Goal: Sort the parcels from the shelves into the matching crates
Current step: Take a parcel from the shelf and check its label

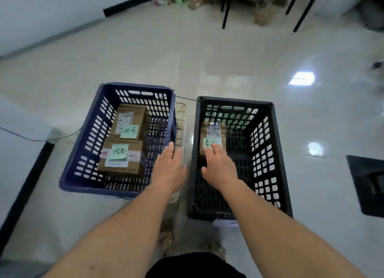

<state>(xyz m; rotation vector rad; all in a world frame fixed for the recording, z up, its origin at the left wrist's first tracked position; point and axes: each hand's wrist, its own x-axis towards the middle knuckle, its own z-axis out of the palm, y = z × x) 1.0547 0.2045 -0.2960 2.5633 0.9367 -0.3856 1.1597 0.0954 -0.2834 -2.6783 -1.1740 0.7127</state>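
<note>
Inside the black crate (270, 153), toward its far end, a labelled parcel (216, 130) lies flat. The right hand (220, 167) reaches over it, grip apart, fingers straight. Just left of that crate the left hand (169, 169) hovers, grip apart and empty. Placing looks finished; next comes fetching another parcel.

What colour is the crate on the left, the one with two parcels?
The left crate is dark blue; the head view shows it.

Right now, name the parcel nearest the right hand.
The lone cardboard parcel in the black crate: the right hand reaches over its green note. The other two, a far parcel and a near parcel, lie in the blue crate.
</note>
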